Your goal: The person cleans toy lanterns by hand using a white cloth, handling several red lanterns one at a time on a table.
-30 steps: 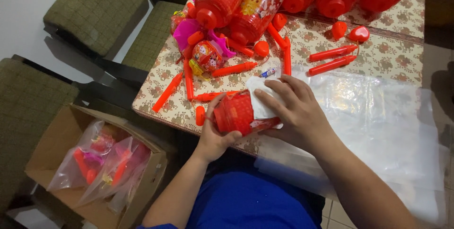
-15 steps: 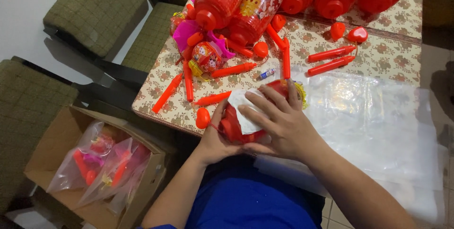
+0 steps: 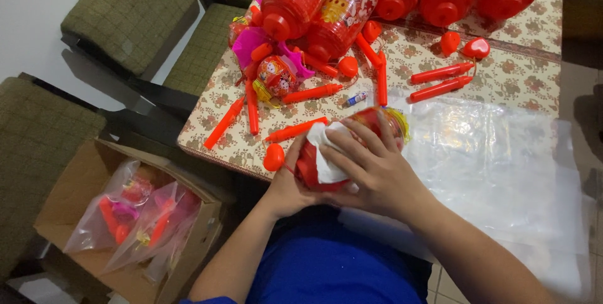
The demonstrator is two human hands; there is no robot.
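Observation:
A red plastic lantern lies on its side at the table's near edge. My left hand grips its red end from underneath. My right hand lies over the lantern and presses a white cloth against its side. A small red heart piece sits just left of my left hand. A red stick lies right behind the lantern.
Several big red lanterns lie along the table's far side, with loose red sticks and heart pieces scattered before them. Clear plastic sheets cover the table's right. A cardboard box of bagged parts stands on the floor left, beside green chairs.
The lantern has turned from upright in my hands to lying sideways, its top pointing right. My right hand slid along it with the white cloth.

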